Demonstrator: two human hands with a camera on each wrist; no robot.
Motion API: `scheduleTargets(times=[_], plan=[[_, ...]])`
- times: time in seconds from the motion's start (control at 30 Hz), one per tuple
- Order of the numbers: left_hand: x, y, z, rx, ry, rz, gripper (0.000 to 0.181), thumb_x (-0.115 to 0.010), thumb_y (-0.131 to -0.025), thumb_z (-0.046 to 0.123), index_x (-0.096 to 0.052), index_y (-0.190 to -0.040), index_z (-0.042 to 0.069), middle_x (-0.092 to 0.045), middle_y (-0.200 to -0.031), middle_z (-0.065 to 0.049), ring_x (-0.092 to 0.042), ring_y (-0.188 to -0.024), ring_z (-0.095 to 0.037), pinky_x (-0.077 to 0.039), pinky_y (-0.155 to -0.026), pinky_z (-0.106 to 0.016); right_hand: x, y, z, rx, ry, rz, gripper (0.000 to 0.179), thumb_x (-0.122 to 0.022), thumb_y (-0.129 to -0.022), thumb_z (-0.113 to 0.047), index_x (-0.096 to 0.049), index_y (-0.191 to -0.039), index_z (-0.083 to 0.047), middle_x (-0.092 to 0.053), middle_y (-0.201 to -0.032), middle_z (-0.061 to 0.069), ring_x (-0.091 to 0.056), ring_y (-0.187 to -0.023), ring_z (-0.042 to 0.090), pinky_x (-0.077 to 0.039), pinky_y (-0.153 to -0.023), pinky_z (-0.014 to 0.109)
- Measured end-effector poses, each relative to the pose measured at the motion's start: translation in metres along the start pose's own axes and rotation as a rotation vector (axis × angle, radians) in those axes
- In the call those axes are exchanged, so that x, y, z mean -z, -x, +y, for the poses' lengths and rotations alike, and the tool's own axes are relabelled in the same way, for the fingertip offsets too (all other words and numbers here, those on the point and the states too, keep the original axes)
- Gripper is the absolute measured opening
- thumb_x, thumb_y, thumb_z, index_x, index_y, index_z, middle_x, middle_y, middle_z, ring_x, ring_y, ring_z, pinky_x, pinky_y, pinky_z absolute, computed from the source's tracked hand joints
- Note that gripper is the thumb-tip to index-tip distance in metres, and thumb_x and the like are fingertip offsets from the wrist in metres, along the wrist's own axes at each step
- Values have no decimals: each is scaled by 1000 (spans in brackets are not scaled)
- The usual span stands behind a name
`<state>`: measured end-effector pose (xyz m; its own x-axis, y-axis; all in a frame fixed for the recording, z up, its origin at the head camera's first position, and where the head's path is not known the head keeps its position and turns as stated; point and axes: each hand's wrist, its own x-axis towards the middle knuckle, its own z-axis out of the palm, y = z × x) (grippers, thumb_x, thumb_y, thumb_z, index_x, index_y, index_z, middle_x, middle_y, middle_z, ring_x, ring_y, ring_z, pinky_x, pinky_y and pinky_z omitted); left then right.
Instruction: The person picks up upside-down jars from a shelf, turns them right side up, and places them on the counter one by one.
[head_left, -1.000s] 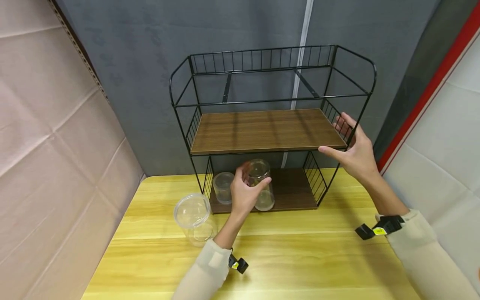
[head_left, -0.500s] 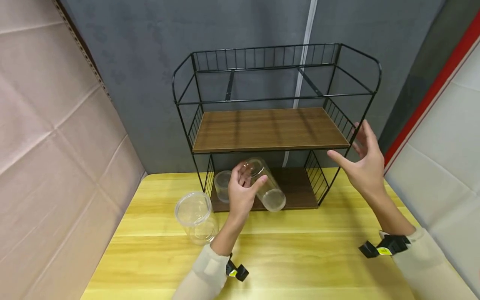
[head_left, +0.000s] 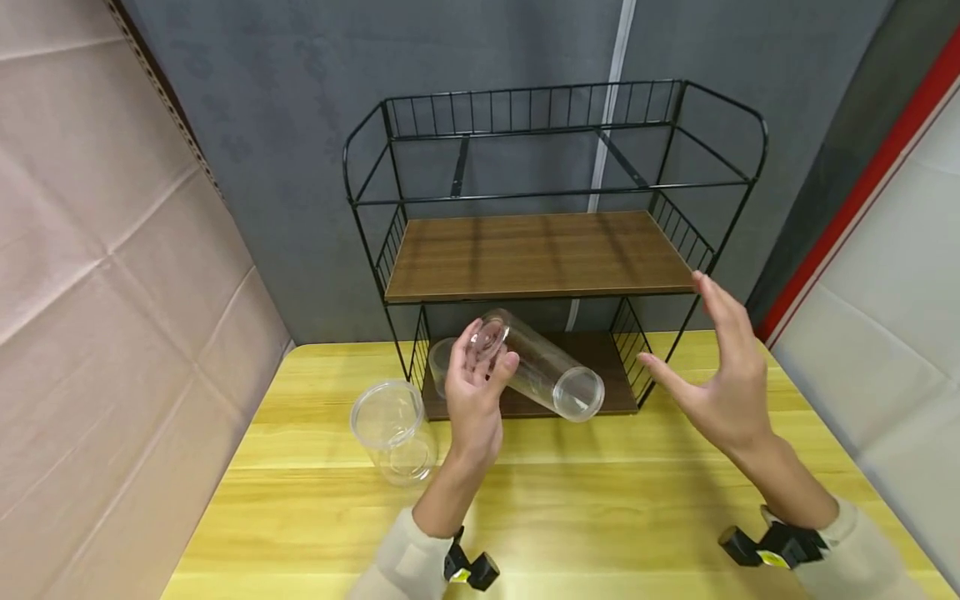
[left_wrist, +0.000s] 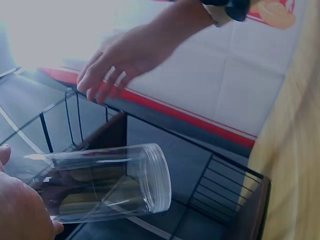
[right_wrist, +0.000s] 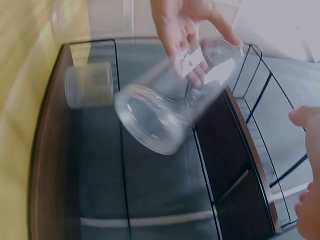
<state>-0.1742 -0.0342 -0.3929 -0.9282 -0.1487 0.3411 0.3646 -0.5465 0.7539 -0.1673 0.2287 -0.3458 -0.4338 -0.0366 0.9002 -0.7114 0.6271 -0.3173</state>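
Observation:
In the head view my left hand point(head_left: 474, 396) grips a tall clear jar point(head_left: 542, 367) by one end. The jar leans far over in front of the lower shelf, its other end pointing right and towards me. My right hand point(head_left: 723, 387) is apart from it, off the rack's right front post, with thumb and fingers spread and nothing held. In the right wrist view the jar point(right_wrist: 165, 107) looks blurred. A smaller clear jar point(head_left: 440, 367) stands on the left of the lower shelf point(head_left: 603, 367), partly hidden by my left hand.
The black wire rack point(head_left: 551, 196) has a brown middle shelf point(head_left: 540, 254) and an open frame on top. A wide clear jar point(head_left: 393, 433) stands on the wooden table point(head_left: 585, 517), left of my left forearm. A grey wall point(head_left: 300, 167) rises behind.
My left hand has tipped the tall jar from nearly upright to far over, its lower end swinging right and up from the shelf. My right hand has left the rack's side, moving towards me.

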Motion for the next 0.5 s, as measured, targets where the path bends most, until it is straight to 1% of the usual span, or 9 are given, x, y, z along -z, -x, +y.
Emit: scheduleTargets(times=[0.07, 0.17, 0.23, 0.3, 0.37, 0.4, 0.43, 0.5], plan=[[-4, 3, 5, -8, 51, -1, 83, -86, -90, 15, -39, -156, -2, -54, -149, -19, -54, -141, -32, -44, -119, -38, -2, 5, -1, 12, -42, -66, 100, -71, -93, -66, -47, -153, 10, -53, -150, 31, -48, -146, 19, -36, -121, 23], [-9, 6, 12, -17, 132, -8, 88, -88, -89, 19, -36, -156, -2, -51, -151, -19, -54, -142, -32, -43, -120, -39, -5, 12, -2, -8, -151, -187, 100, -74, -92, -62, -43, -157, 7, -51, -154, 29, -46, -147, 14, -36, -120, 20], [-11, 7, 15, -34, 170, -13, 94, -90, -87, 26, -34, -156, -3, -49, -153, -20, -52, -143, -33, -42, -120, -40, -6, 16, -3, -48, -241, -261, 95, -83, -92, -45, -40, -160, 4, -48, -157, 26, -44, -149, 15, -37, -120, 21], [-14, 9, 17, -54, 199, -19, 100, -92, -84, 32, -33, -157, -4, -47, -155, -21, -51, -144, -34, -41, -121, -41, -7, 20, -4, -102, -324, -316, 94, -90, -87, -21, -37, -163, -1, -46, -160, 22, -44, -150, 15, -37, -120, 22], [-16, 9, 19, -77, 225, -24, 103, -92, -83, 35, -32, -156, -4, -46, -155, -22, -50, -145, -35, -40, -122, -43, -10, 23, -5, -155, -398, -356, 102, -90, -80, 4, -34, -165, -5, -45, -162, 19, -43, -151, 16, -37, -121, 23], [-17, 10, 20, -87, 240, -25, 103, -92, -83, 36, -32, -156, -4, -46, -155, -22, -50, -145, -36, -40, -122, -44, -11, 25, -6, -180, -436, -370, 107, -87, -76, 13, -32, -166, -6, -43, -164, 18, -43, -151, 17, -36, -121, 23], [-17, 10, 21, -94, 258, -26, 102, -92, -83, 35, -32, -156, -4, -47, -154, -22, -50, -145, -36, -40, -122, -45, -13, 26, -6, -205, -478, -380, 108, -85, -76, 17, -31, -167, -7, -42, -164, 18, -43, -151, 17, -36, -121, 23], [-18, 11, 22, -109, 298, -27, 102, -92, -83, 35, -31, -156, -3, -49, -152, -21, -50, -145, -36, -39, -123, -46, -17, 30, -6, -251, -577, -392, 105, -80, -80, 18, -28, -167, -6, -40, -165, 19, -42, -152, 18, -35, -122, 22]])
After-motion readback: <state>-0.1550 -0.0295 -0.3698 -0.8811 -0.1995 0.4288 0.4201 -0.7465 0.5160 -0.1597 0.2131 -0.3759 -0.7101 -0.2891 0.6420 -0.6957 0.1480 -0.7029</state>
